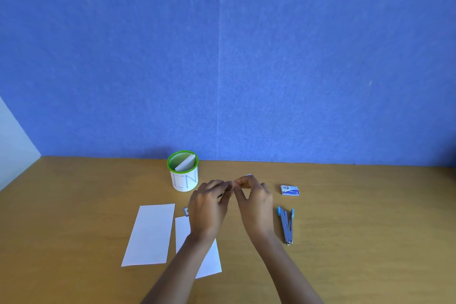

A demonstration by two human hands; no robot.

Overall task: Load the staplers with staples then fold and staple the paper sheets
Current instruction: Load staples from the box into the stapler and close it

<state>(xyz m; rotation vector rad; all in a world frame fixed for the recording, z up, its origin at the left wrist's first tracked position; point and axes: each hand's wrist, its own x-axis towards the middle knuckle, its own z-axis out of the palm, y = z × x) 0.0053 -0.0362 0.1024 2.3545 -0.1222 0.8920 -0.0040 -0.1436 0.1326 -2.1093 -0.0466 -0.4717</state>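
- Here, head view: left hand (209, 205) pinches a small metal stapler (225, 192); right hand (254, 201) pinches at its front end, contents hidden.
- Second stapler (287, 226) lies open right of the hands; staple box (290, 190) behind it; paper sheets (150, 234) lie left.
- Risk: a misaligned staple strip may snap or jam.

Blue felt-like wall (222, 57) behind a wooden desk (74, 205); pale side panel (12, 140) at left

A green-rimmed white cup (183, 175) holding folded white cards stands on the wooden table (345, 229) before a blue wall (222, 57)
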